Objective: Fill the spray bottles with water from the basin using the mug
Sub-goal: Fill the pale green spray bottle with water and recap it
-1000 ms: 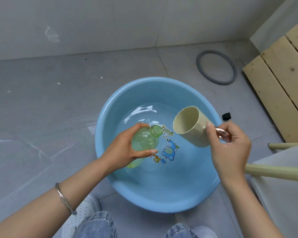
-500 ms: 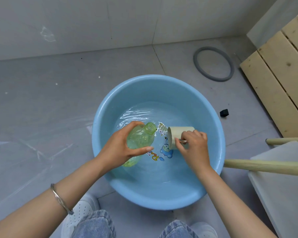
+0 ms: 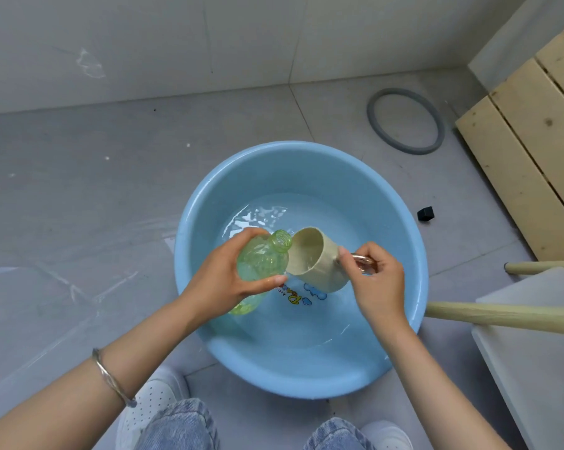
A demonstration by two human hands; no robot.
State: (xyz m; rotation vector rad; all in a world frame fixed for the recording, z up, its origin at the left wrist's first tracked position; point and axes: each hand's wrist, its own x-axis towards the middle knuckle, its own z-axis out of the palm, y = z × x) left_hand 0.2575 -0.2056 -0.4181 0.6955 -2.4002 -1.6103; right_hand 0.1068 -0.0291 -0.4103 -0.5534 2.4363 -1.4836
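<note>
A round blue basin with shallow water stands on the grey floor. Above it my left hand grips a clear green bottle with no cap, its open neck pointing up and right. My right hand holds a cream mug by its copper-coloured handle. The mug is tilted, its rim beside the bottle's neck. Water shows inside the mug.
A grey rubber ring lies on the floor behind the basin, a small black cap to its right. Pale wooden slats and wooden poles over a white surface stand on the right. My knees and white shoes are below the basin.
The mug was dipped into the basin water half a second ago. It has come up and now tilts beside the bottle's neck. The bottle has barely moved.
</note>
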